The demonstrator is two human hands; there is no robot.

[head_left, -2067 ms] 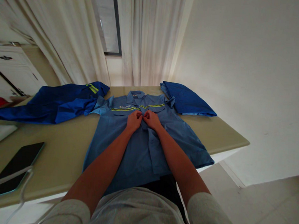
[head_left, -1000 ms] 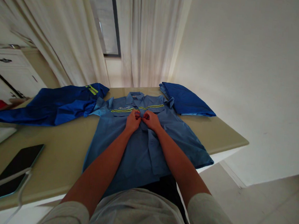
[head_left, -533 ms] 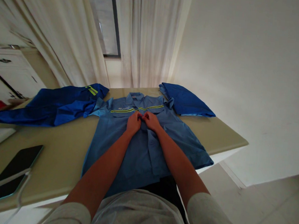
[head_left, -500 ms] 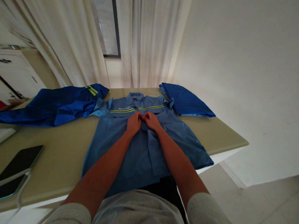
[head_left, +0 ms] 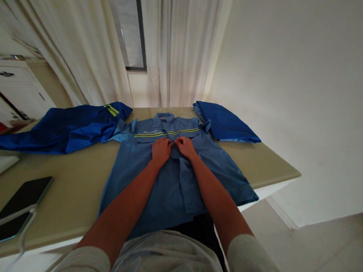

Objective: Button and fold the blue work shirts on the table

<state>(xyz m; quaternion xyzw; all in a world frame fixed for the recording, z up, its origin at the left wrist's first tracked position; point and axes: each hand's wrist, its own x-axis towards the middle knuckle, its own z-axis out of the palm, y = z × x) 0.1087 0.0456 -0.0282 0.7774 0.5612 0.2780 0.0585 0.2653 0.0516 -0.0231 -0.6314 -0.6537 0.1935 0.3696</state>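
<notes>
A blue short-sleeved work shirt (head_left: pixel 138 162) lies face up on the table, collar at the far end, with yellow stripes across its chest. Both hands meet over its front opening, just below the stripes. My left hand (head_left: pixel 162 149) is closed, its fingers pinching the shirt's front edge. Close beside it, my right hand (head_left: pixel 184 146) pinches the opposite edge of the opening. Any button between the fingertips is too small to make out. Below the hands the front placket (head_left: pixel 188 182) lies loose and partly folded open.
Darker blue garments lie on the table (head_left: pixel 80 178): a spread one (head_left: pixel 75 127) with yellow strips at left, a folded one (head_left: pixel 226 122) at far right. A phone (head_left: pixel 15 211) with a white cable (head_left: pixel 26 228) rests near left. Curtains (head_left: pixel 188 48) hang behind; a wall stands right.
Both hands have shifted slightly at the shirt's opening, the left a little down and to the left. The shirt and other garments lie as before.
</notes>
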